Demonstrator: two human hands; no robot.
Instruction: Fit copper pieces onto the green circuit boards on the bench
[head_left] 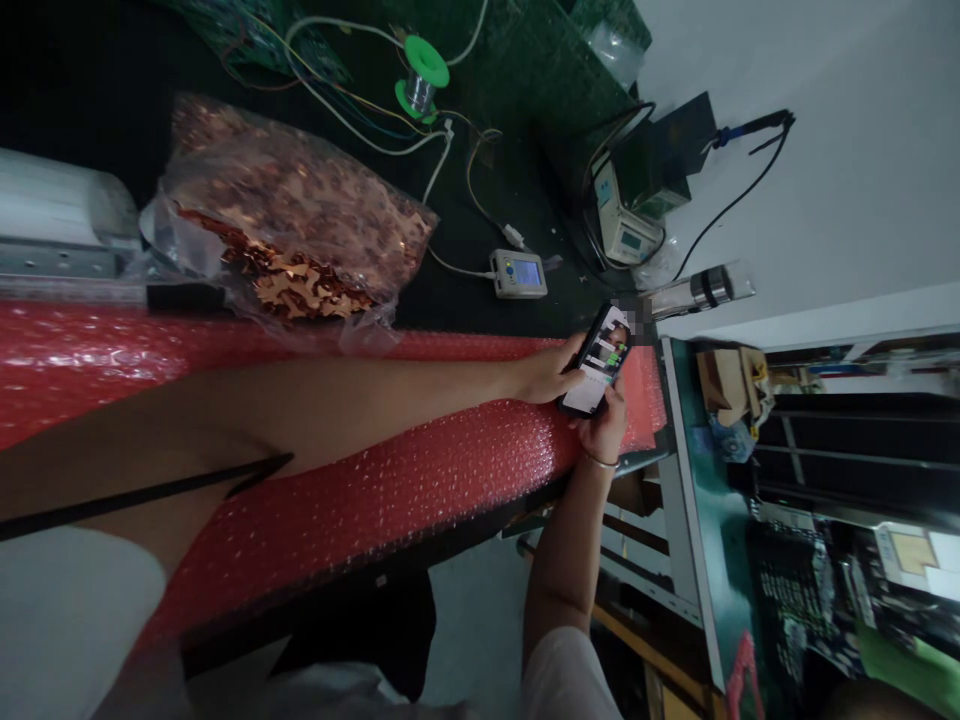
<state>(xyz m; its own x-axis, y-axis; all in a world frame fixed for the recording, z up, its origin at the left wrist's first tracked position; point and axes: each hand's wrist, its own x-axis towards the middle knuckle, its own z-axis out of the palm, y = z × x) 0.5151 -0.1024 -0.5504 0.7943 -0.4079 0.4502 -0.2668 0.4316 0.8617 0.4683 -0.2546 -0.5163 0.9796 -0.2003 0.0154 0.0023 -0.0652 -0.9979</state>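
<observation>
A smartphone (596, 360) in a black case is tilted up between my two hands, its lit screen showing what looks like a chat. My left hand (553, 370) grips one long side of it, thumb at the screen's edge. The other side is held by my right hand (604, 420), which has a thin bangle at the wrist and its thumb by the lower screen. Beneath both arms lies red bubble wrap (450, 470). A small handheld device with a lit screen (517, 274) rests on the dark bench, apart from my hands.
A plastic bag of copper-coloured metal pieces (300, 220) lies on the bench. Beyond it are a solder spool (420, 85) and loose cables. A soldering station (622, 225), its iron (757, 125) and a clear bottle (705, 290) are near the wall. A green-topped table (720, 540) stands right.
</observation>
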